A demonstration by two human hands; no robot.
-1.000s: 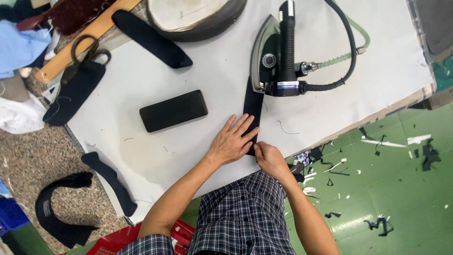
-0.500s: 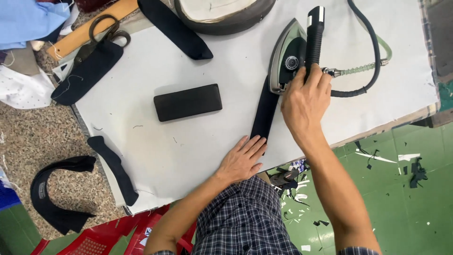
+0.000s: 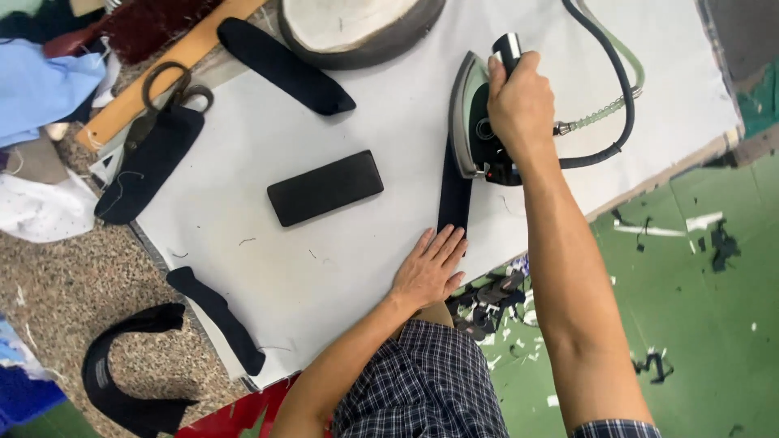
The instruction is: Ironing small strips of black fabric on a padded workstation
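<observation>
Two hands at work: our right hand [image 3: 519, 101] grips the heavy, rigid iron [image 3: 475, 122] by its handle; our left hand [image 3: 430, 268] presses flat the limp dark strip [image 3: 454, 195] on the white table [image 3: 365, 243].

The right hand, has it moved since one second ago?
Yes. The right hand left the near end of the dark fabric strip, beside the left hand, and went away from the table edge up to the iron, whose handle it now grips.
</observation>
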